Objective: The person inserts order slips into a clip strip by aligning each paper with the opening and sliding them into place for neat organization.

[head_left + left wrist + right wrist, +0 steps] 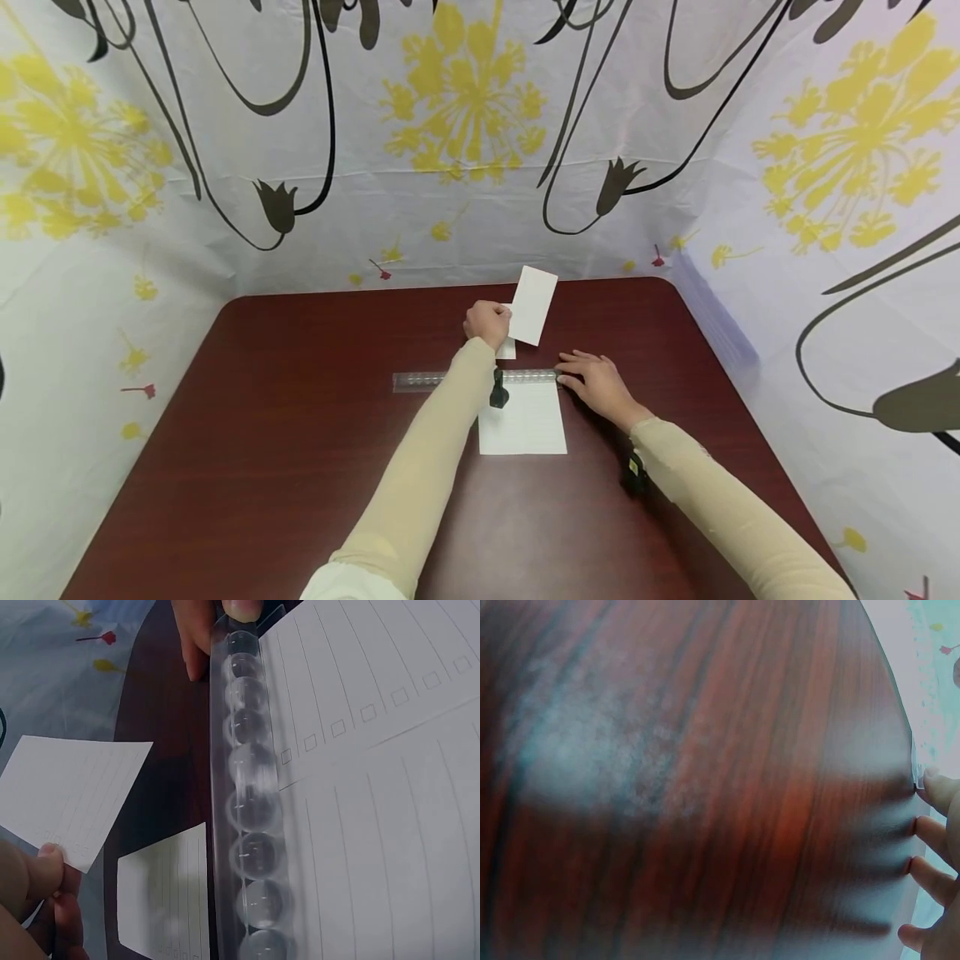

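Observation:
Between thumb and finger, my left hand [487, 323] pinches a white lined paper slip [535, 304], raised and tilted near the table's far edge. A second lined slip [165, 892] lies on the table below it, partly covered in the head view. A clear plastic ruler [251, 765] with round bubble shapes lies across the upper edge of a larger lined paper sheet [522, 425] with small printed boxes. At the ruler's right end, my right hand [600, 387] rests with fingers spread on the table and thumb on the ruler.
A dark red-brown wooden table [300, 450] with rounded far corners carries everything. Flower-patterned white cloth [337, 225] hangs behind it and at both sides. Dark wrist cameras sit under both forearms; the left one [498, 390] hangs over the ruler and sheet.

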### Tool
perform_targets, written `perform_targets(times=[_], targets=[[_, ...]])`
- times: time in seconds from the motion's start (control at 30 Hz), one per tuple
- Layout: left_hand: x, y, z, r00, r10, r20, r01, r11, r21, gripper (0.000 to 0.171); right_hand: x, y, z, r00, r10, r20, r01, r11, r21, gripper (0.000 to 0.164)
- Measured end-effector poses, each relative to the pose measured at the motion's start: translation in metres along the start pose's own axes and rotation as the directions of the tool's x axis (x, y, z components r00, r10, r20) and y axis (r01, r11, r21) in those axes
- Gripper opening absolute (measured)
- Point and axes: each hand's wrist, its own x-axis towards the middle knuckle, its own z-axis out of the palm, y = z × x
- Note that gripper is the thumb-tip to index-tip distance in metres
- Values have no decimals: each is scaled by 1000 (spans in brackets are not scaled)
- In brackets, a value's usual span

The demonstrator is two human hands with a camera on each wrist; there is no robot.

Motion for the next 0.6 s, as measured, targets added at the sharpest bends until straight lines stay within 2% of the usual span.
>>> perform_targets(times=[0.1,0.23,0.37,0.6], targets=[[-2,0,-3,1000,-10,11,11,999,-46,36,0,1,0,1000,1,6,-1,1000,-2,35],[-4,-5,-11,1000,-3,6,4,994,-110,15,0,2,1,1000,3,11,-3,1000,-5,35],[-1,-12,-24,1000,20,2,-20,989,-144,17,1,1,2,1000,7,11,-7,1000,-6,36],[13,-30,-48,997,76,-11,-77,977,-199,20,1,1,2,1000,10,7,-9,1000,-7,36]])
